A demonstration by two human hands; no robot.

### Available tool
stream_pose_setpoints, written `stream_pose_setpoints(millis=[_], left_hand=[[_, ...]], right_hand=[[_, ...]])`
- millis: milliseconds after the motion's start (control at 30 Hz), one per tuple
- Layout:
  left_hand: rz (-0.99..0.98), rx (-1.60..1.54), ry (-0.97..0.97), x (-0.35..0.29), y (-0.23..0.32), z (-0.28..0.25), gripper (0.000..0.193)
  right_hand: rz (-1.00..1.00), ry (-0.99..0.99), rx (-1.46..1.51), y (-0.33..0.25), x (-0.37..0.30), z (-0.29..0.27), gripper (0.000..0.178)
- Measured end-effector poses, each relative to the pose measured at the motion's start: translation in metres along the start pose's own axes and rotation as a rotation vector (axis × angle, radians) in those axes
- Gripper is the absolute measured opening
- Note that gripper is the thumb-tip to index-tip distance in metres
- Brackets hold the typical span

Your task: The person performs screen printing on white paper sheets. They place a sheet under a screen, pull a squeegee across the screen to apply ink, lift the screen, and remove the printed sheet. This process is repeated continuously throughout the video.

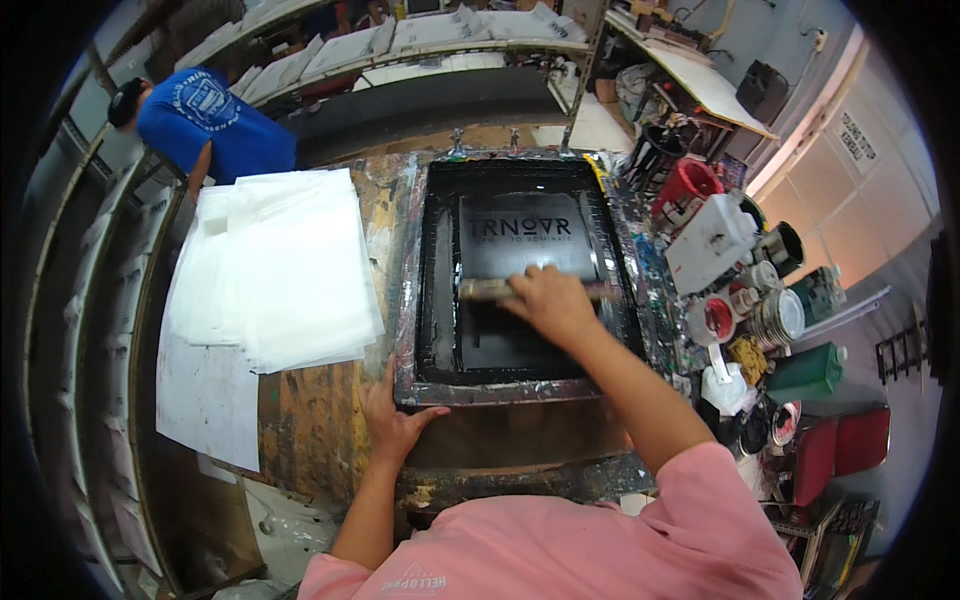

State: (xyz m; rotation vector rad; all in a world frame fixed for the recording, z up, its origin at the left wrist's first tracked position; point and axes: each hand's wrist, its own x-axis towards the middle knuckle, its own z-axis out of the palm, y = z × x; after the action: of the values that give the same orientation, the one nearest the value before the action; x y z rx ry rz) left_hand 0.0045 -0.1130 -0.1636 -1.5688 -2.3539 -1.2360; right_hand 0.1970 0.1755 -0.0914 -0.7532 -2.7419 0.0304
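Grips squeegee (484,290) in right hand (548,300), fingers (524,288) closed, across screen (495,345), nearside of dark lettering (520,228); sets left hand (392,424) at frame (500,392) corner, thumb (432,413) wide; includes white-lettered blue shirt (215,135).

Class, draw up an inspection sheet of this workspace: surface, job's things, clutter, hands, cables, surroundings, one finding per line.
Surface: wooden table, stained with paint.
Job's things: framed screen with dark ink and lettering; squeegee across it; white sheets stacked to the left.
Clutter: red bucket, white jug and green jug among crowded containers on the right.
Hands: right hand grips the squeegee; left hand, thumb spread, at the frame's near-left corner.
Cables: none clearly made out.
Surroundings: person in blue beyond the sheets; red chair at right.
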Motion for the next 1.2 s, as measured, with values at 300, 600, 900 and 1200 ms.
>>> stream_pose_setpoints(millis=[300, 600, 900, 1200], left_hand=[[-0.162, -0.657, 0.208, 0.044, 0.069, -0.016, 0.102], [0.079, -0.936, 0.435, 0.219, 0.058, 0.022, 0.055], [0.293, -0.003, 0.034, 0.292, -0.039, 0.186, 0.024], [-0.034, -0.245, -0.055, 0.295, -0.018, 0.114, 0.017]], right_hand=[[-0.08, 0.1, 0.053, -0.063, -0.06, -0.132, 0.034], [-0.048, 0.553, -0.162, -0.038, 0.072, -0.232, 0.038], [-0.099, 0.62, -0.161, -0.011, 0.125, -0.257, 0.045], [0.056, 0.392, 0.0, -0.02, 0.123, -0.281, 0.059]])
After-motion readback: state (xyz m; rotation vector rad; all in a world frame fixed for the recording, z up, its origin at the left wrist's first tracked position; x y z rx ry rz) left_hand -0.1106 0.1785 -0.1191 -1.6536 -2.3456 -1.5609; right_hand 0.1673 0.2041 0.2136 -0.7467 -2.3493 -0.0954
